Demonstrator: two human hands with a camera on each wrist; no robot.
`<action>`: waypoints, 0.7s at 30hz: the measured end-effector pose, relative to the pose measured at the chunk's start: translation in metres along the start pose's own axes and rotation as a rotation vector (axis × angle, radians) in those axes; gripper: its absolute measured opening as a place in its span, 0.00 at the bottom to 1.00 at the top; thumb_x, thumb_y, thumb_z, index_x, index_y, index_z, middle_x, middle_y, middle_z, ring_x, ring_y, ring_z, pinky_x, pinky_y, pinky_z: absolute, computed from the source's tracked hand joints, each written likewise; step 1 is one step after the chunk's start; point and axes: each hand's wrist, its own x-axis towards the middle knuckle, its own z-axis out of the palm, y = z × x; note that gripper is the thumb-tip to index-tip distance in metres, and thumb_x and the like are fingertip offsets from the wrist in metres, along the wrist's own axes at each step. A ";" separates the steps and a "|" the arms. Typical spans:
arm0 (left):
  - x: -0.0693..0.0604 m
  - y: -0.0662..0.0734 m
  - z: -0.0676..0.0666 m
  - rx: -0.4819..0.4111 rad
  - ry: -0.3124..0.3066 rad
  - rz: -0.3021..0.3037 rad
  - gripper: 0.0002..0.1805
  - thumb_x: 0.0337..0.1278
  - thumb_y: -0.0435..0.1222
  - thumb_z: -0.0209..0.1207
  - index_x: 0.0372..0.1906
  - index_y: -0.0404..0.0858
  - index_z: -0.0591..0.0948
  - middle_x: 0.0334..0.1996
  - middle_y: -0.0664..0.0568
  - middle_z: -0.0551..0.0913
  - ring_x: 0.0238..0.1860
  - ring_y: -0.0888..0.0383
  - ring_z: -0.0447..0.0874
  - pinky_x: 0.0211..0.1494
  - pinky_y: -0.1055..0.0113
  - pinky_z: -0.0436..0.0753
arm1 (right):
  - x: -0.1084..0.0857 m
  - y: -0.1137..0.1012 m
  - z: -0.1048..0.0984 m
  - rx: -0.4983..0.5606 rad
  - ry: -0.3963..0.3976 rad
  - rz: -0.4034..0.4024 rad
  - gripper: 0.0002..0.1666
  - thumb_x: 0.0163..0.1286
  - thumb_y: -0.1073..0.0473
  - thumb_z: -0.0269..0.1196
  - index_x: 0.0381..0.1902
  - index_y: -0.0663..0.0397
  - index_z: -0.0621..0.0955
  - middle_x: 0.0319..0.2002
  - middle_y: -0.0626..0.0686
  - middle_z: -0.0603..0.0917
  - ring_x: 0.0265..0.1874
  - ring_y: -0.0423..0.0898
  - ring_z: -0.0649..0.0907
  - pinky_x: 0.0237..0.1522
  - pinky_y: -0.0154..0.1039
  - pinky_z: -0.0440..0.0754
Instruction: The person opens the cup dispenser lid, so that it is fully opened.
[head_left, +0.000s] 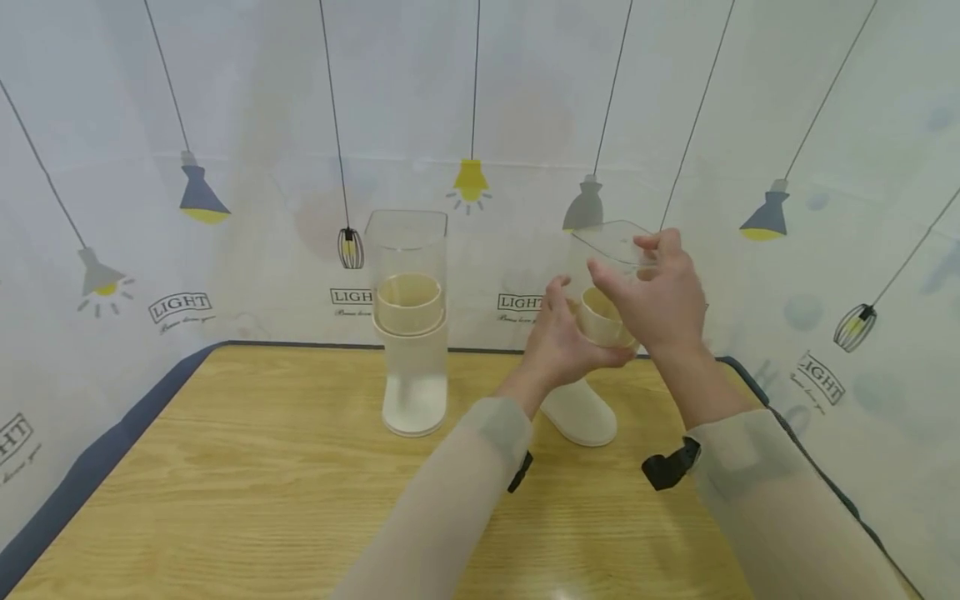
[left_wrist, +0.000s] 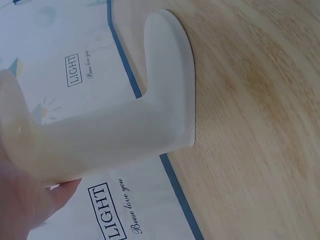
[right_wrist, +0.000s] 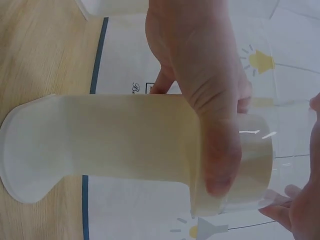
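Right stand: boot-shaped and white, standing with its foot apparently resting on the tabletop, its toe pointing toward the person; this piece is occupying both hands.
Right container: clear-walled, surrounding the right cream cup at the top of the right stand.
Left hand: gripping the wide upper part of the right stand, its thumb and fingers curling round it near the lower edge of the right container.
Right hand: gripping the right container near its upper end, its thumb and fingers spanning the clear wall.
Left stand: standing upright on the tabletop, well apart from both hands, carrying the left cream cup and the left container above its foot.
Work done: the left stand is apparently forming a complete set; the right stand is already showing all the same parts in matching order.
Work left: judging by the two-handed hold, the joint on the right stand is needing final attention; whether the right container is sitting fully home, or is being fitted or freed, cannot be told.
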 end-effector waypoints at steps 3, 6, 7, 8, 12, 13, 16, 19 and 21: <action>-0.001 0.000 -0.001 0.008 -0.008 0.005 0.75 0.22 0.64 0.80 0.77 0.55 0.45 0.59 0.51 0.69 0.50 0.56 0.75 0.50 0.60 0.81 | 0.000 -0.001 -0.001 -0.016 0.009 -0.013 0.47 0.57 0.24 0.65 0.59 0.52 0.69 0.65 0.52 0.78 0.52 0.56 0.84 0.44 0.56 0.80; -0.002 0.000 -0.001 0.006 -0.009 0.006 0.74 0.23 0.64 0.80 0.77 0.56 0.46 0.60 0.52 0.69 0.51 0.56 0.75 0.50 0.59 0.81 | 0.000 -0.001 -0.002 0.005 0.005 0.011 0.48 0.57 0.24 0.65 0.59 0.51 0.68 0.66 0.50 0.78 0.51 0.55 0.84 0.44 0.53 0.79; -0.002 0.000 -0.001 0.006 -0.009 0.005 0.74 0.23 0.64 0.80 0.77 0.56 0.46 0.60 0.52 0.69 0.51 0.56 0.75 0.51 0.59 0.81 | -0.001 -0.002 -0.003 0.009 -0.004 0.025 0.49 0.56 0.23 0.65 0.60 0.51 0.68 0.66 0.51 0.78 0.52 0.55 0.84 0.44 0.53 0.78; -0.002 0.000 -0.002 0.005 -0.012 0.001 0.74 0.23 0.64 0.81 0.77 0.57 0.46 0.60 0.52 0.69 0.52 0.56 0.75 0.52 0.59 0.81 | -0.001 -0.003 -0.004 0.012 -0.013 0.034 0.49 0.56 0.22 0.65 0.61 0.50 0.68 0.66 0.50 0.77 0.52 0.56 0.84 0.44 0.53 0.78; -0.003 0.000 -0.002 0.007 -0.033 -0.006 0.75 0.23 0.63 0.81 0.77 0.58 0.44 0.60 0.52 0.69 0.53 0.56 0.75 0.53 0.57 0.80 | -0.002 -0.004 -0.005 -0.020 -0.032 0.008 0.50 0.56 0.22 0.65 0.62 0.50 0.68 0.67 0.53 0.76 0.54 0.58 0.83 0.44 0.57 0.80; -0.002 0.001 -0.003 0.008 -0.035 -0.003 0.75 0.23 0.63 0.81 0.78 0.58 0.43 0.60 0.52 0.69 0.53 0.56 0.75 0.54 0.56 0.80 | -0.002 -0.004 -0.006 -0.019 -0.033 0.002 0.50 0.56 0.22 0.65 0.62 0.50 0.68 0.67 0.53 0.75 0.54 0.59 0.83 0.43 0.57 0.80; -0.002 0.001 -0.004 0.012 -0.031 0.013 0.75 0.23 0.64 0.80 0.78 0.57 0.43 0.61 0.52 0.69 0.54 0.55 0.75 0.55 0.55 0.80 | -0.001 -0.004 -0.008 0.016 -0.033 0.010 0.49 0.56 0.23 0.66 0.61 0.50 0.67 0.68 0.54 0.75 0.55 0.58 0.83 0.42 0.55 0.81; -0.001 0.001 -0.005 0.024 -0.031 0.020 0.76 0.23 0.64 0.80 0.79 0.57 0.42 0.63 0.52 0.68 0.55 0.55 0.74 0.56 0.55 0.80 | -0.001 -0.005 -0.009 0.049 -0.053 0.052 0.51 0.55 0.21 0.66 0.62 0.47 0.67 0.70 0.55 0.73 0.56 0.57 0.82 0.43 0.54 0.81; -0.001 0.001 -0.005 0.024 -0.042 0.012 0.77 0.23 0.64 0.80 0.79 0.58 0.41 0.64 0.51 0.67 0.56 0.54 0.74 0.57 0.54 0.79 | -0.002 -0.006 -0.010 0.046 -0.068 0.053 0.52 0.54 0.21 0.66 0.64 0.47 0.67 0.71 0.55 0.71 0.57 0.57 0.81 0.44 0.55 0.81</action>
